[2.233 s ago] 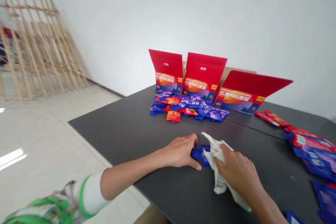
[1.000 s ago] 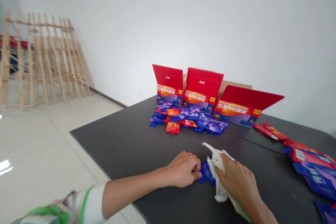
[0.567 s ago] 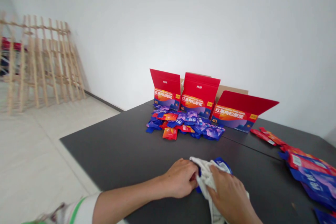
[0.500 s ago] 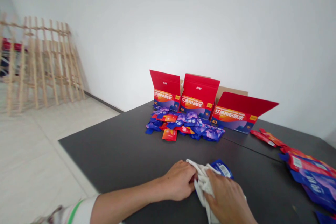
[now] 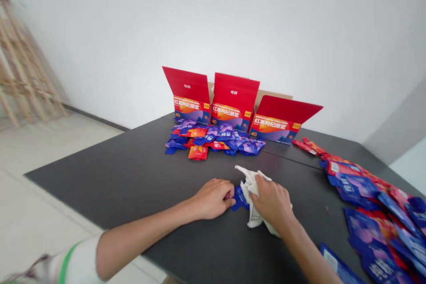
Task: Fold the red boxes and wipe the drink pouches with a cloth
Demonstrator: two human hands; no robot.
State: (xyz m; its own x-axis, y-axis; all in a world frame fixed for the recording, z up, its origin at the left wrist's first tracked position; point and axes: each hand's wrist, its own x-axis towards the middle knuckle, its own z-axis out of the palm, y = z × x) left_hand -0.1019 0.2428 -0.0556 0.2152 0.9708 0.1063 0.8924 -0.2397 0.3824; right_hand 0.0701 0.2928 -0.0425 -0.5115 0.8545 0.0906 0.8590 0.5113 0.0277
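Note:
My left hand (image 5: 216, 198) rests on the dark table with its fingers curled onto the edge of a blue pouch (image 5: 240, 199). Bunched in my right hand (image 5: 273, 199) is a white cloth (image 5: 252, 186), which lies over the pouch's right part and hides it. The pouch is flat on the tabletop between my hands. Beyond them lies a heap of blue and red pouches (image 5: 229, 139), in front of three open red and blue boxes (image 5: 232, 113).
More blue and red pouches (image 5: 359, 188) are spread along the table's right side, some close to my right forearm. The black table (image 5: 133, 173) ends at a left edge above a pale floor. A white wall stands behind, with a wooden rack (image 5: 25, 71) at far left.
The view has turned right and down. My right hand and the cloth have moved off my left fingers, uncovering the pouch's left end and covering its right end.

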